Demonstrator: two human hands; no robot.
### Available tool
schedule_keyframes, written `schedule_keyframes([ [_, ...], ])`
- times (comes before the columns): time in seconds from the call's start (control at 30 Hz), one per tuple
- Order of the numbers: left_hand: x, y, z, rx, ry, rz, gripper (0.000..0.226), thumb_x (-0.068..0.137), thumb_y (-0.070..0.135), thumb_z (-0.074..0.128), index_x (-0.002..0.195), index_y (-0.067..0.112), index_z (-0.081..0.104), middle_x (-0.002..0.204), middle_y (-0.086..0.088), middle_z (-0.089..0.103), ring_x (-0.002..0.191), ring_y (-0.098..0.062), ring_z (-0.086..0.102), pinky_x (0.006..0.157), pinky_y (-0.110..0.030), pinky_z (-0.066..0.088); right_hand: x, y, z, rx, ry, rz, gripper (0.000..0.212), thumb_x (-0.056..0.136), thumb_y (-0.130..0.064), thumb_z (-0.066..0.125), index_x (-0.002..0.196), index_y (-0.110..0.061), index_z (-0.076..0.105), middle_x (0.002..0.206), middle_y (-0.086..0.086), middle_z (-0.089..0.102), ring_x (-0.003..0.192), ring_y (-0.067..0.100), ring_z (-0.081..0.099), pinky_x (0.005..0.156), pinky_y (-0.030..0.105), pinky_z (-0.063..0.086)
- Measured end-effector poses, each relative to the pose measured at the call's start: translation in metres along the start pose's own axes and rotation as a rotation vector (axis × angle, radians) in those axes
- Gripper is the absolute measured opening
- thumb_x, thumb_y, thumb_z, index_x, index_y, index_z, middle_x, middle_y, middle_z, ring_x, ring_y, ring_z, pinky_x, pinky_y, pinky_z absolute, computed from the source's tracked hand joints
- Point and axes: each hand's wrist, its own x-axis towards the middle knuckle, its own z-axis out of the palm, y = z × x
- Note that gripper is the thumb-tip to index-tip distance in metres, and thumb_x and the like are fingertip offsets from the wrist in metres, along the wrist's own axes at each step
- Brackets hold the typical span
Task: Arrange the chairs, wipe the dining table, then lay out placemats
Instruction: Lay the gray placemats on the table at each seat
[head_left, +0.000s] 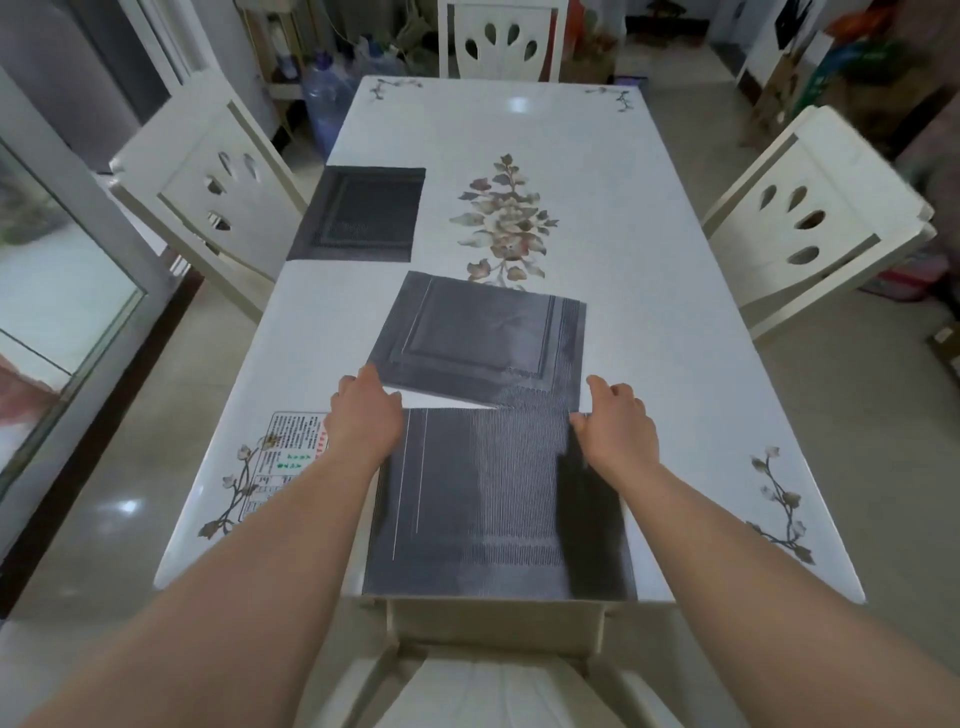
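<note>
Placemat (493, 499), seemingly thin, light and flexible, lies on the table (675, 312), left hand (366, 413) and right hand (613, 418) each pinching a far corner.

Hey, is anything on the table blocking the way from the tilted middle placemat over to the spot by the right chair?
Nothing visible does. Only bare table lies between the tilted placemat and the right chair; the right hand is nearer, at the near placemat's corner.

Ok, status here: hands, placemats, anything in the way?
Right hand pinches near dark grey woven placemat at far-right corner; left hand on far-left corner, grip unclear. Second grey placemat lies askew mid-table, third grey placemat by white left chair. Nothing blocking.
</note>
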Motion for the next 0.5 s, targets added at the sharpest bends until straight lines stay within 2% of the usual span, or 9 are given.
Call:
schedule_keyframes([
  [0.13,0.042,0.008,0.005,-0.052,-0.010,-0.029,0.049,0.092,0.025,0.053,0.134,0.015,0.029,0.119,-0.019,0.046,0.105,-0.039,0.049,0.089,-0.054,0.044,0.036,-0.019,0.012,0.004,-0.036,-0.005,0.055,0.097,-0.035,0.048,0.145,-0.024,0.024,0.132,0.016,0.042,0.116,0.032,0.048,0.092,0.041,0.042],
  [0.23,0.067,0.008,0.016,0.005,-0.032,-0.072,0.061,0.092,0.028,0.055,0.140,0.015,0.019,0.125,-0.020,0.043,0.111,-0.039,0.044,0.089,-0.051,0.041,0.060,-0.024,0.027,-0.010,-0.064,-0.008,0.063,0.095,-0.038,0.051,0.148,-0.028,0.017,0.133,0.017,0.040,0.115,0.033,0.049,0.094,0.043,0.042],
  [0.37,0.099,0.007,0.030,0.075,-0.066,-0.173,0.080,0.089,0.035,0.061,0.145,0.013,0.009,0.133,-0.019,0.038,0.120,-0.037,0.038,0.091,-0.049,0.038,0.086,-0.026,0.041,-0.006,-0.113,0.046,0.070,0.091,-0.039,0.057,0.148,-0.030,0.017,0.134,0.018,0.037,0.116,0.036,0.046,0.095,0.044,0.041],
  [0.43,0.110,0.008,0.034,0.090,-0.074,-0.197,0.085,0.085,0.035,0.066,0.144,0.013,0.009,0.132,-0.019,0.037,0.122,-0.036,0.035,0.091,-0.048,0.038,0.094,-0.026,0.044,-0.035,-0.104,0.061,0.073,0.088,-0.039,0.062,0.147,-0.032,0.019,0.131,0.018,0.038,0.114,0.037,0.044,0.093,0.044,0.041],
  [0.5,0.119,0.010,0.036,0.061,-0.089,-0.213,0.082,0.082,0.030,0.071,0.141,0.010,0.017,0.130,-0.020,0.037,0.121,-0.037,0.037,0.093,-0.047,0.039,0.101,-0.027,0.045,0.033,-0.122,0.101,0.078,0.084,-0.036,0.068,0.146,-0.033,0.021,0.128,0.018,0.038,0.114,0.038,0.043,0.094,0.045,0.040],
])
